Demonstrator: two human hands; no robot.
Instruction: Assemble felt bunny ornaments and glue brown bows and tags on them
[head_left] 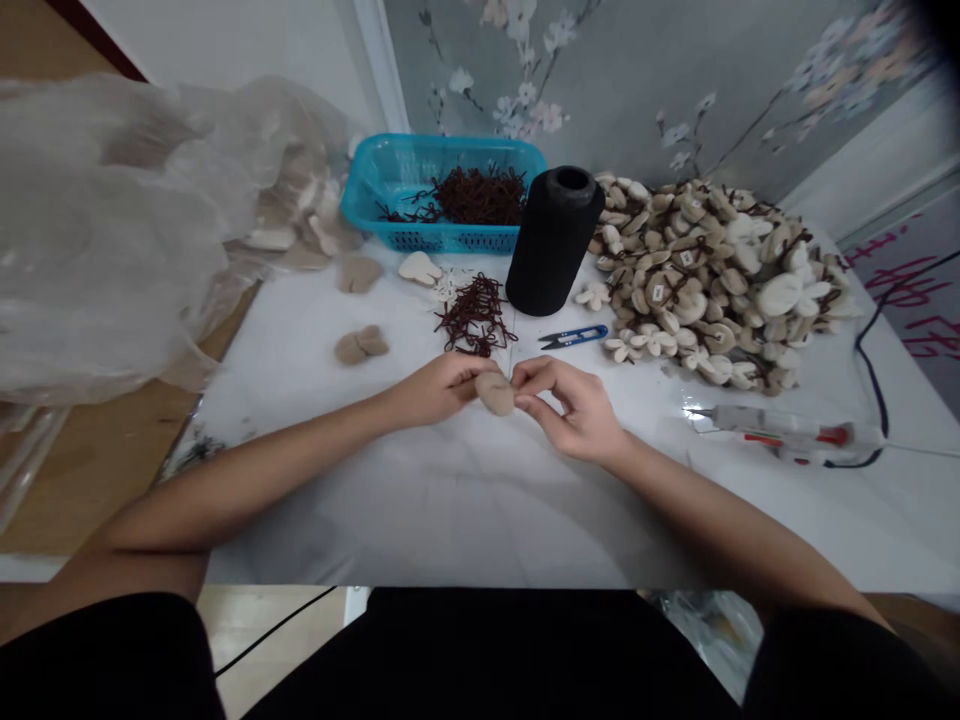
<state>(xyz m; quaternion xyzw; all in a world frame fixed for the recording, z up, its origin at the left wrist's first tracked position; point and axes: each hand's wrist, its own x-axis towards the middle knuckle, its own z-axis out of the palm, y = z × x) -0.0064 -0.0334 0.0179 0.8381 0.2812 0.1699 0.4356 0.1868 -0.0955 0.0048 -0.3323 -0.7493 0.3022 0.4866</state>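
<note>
Between my two hands, over the middle of the white table, is a beige fabric petal piece [495,394]. My left hand [442,388] pinches its left side with thumb and fingers. At its right edge the fingertips of my right hand [566,405] are pressed together; whether they also grip a thread is too small to see. Just beyond lies a pile of short dark brown cords [476,315], some knotted. Two more beige fabric pieces, a nearer one [361,345] and a farther one [360,274], rest to the left, near a cream piece [419,268].
A blue basket [457,240] with brown cords stands at the back, beside a black thread cone [555,245]. Blue thread snips [574,337] lie before the cone. Finished fabric flowers [705,280] are heaped right, behind a glue gun [795,430]. A plastic bag [112,230] fills the left.
</note>
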